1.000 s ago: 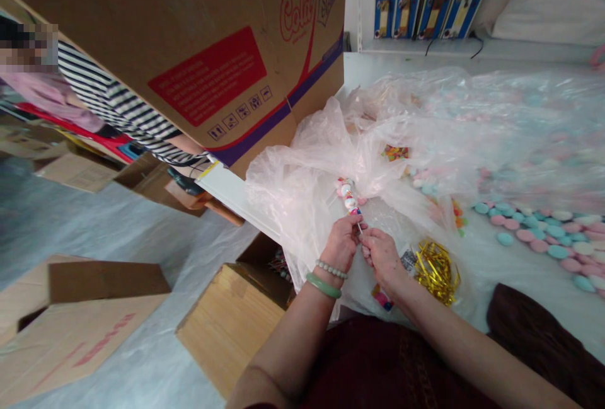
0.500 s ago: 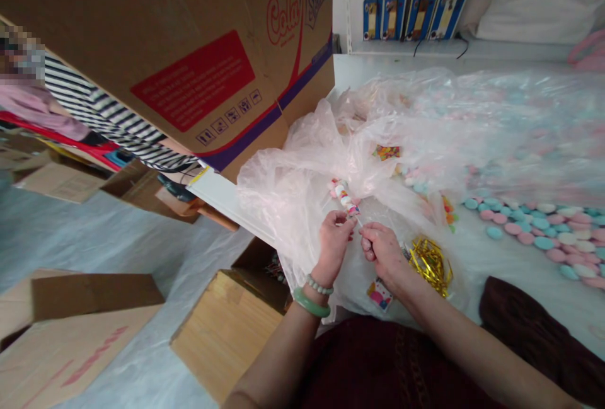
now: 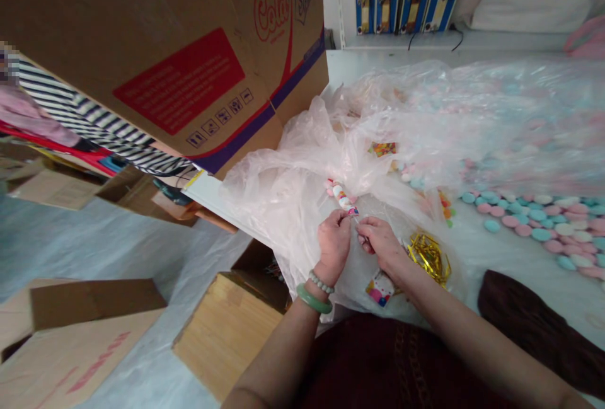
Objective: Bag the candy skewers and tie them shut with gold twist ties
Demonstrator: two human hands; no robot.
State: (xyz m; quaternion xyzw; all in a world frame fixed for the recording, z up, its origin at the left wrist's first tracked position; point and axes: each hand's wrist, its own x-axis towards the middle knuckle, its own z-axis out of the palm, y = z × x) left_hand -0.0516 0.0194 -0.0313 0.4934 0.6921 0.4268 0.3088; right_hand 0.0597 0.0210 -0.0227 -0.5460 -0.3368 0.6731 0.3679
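A wrapped candy skewer (image 3: 342,198), with white and pinkish rounds in a clear printed wrapper, points away from me over the plastic sheeting. My left hand (image 3: 334,236), with a green bangle and a beaded bracelet, pinches its near end. Close beside it, my right hand (image 3: 378,239) is closed on a thin pale stick at that same end; the exact grip is partly hidden by the fingers. Gold twist ties (image 3: 429,259) lie in a heap right of my right hand. Below that hand is a small printed wrapper (image 3: 380,288).
Pink, blue and white candies (image 3: 543,223) spread across the table at right, partly under clear plastic (image 3: 501,106). A large cardboard box (image 3: 208,31) stands at back left. An open box (image 3: 231,327) sits below the table edge. Dark cloth (image 3: 534,327) lies at right.
My right hand has come slightly closer to my left at the skewer's near end. The camera view has shifted a little; the left hand keeps its pinch.
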